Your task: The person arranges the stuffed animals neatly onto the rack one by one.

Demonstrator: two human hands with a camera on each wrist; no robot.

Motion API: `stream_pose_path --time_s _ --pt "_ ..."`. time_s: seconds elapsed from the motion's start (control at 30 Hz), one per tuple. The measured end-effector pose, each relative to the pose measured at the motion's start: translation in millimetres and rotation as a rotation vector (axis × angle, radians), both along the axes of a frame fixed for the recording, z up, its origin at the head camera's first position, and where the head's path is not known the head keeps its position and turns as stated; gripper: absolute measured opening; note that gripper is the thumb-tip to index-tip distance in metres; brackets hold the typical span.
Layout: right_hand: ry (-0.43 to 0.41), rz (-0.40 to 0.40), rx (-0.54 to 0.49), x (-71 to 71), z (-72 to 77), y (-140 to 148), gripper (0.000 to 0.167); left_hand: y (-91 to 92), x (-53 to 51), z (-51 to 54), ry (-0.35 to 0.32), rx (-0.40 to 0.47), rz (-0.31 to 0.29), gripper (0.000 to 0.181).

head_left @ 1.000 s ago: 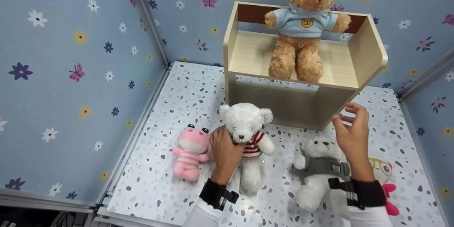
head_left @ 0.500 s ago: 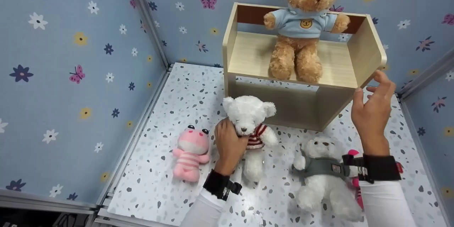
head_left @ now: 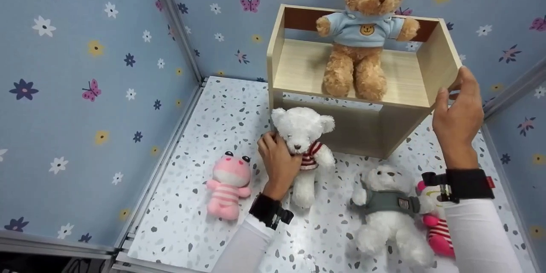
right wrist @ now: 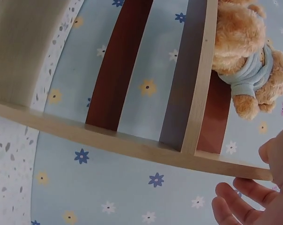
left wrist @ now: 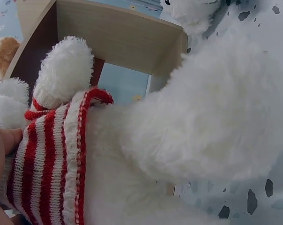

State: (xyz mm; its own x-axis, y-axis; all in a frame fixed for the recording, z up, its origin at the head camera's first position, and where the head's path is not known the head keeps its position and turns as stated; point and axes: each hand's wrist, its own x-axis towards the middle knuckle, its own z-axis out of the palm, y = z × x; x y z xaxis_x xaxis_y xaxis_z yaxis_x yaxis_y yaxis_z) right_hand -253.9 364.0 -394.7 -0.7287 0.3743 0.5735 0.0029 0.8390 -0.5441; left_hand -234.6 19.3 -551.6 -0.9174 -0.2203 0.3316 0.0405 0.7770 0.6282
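Plush toys (head_left: 310, 160), seemingly five; one shelf (head_left: 298, 64)

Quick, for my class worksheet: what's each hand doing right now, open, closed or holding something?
Left hand: holding the striped-sweater bear.
Right hand: holding the shelf by its side; how firmly cannot be told.

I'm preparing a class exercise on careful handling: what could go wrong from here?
The right hand, at the side edge of the shelf, might jolt it and topple the brown bear. The striped-sweater bear, held at one side by the left hand alone, could twist or slip.
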Motion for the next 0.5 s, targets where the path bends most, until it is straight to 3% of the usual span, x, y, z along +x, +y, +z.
stream_pose_path --time_s 0.2,0.5 --pt "-0.025 -0.044 0.022 -6.1 4.7 4.5 0.045 6.7 -8.1 -0.7 -0.031 -0.037 0.004 0.065" --pt "-0.006 -0.079 0.013 -16.4 5.8 5.0 0.044 20.6 -24.7 -4.4 -0.075 -0.012 -0.005 0.063"
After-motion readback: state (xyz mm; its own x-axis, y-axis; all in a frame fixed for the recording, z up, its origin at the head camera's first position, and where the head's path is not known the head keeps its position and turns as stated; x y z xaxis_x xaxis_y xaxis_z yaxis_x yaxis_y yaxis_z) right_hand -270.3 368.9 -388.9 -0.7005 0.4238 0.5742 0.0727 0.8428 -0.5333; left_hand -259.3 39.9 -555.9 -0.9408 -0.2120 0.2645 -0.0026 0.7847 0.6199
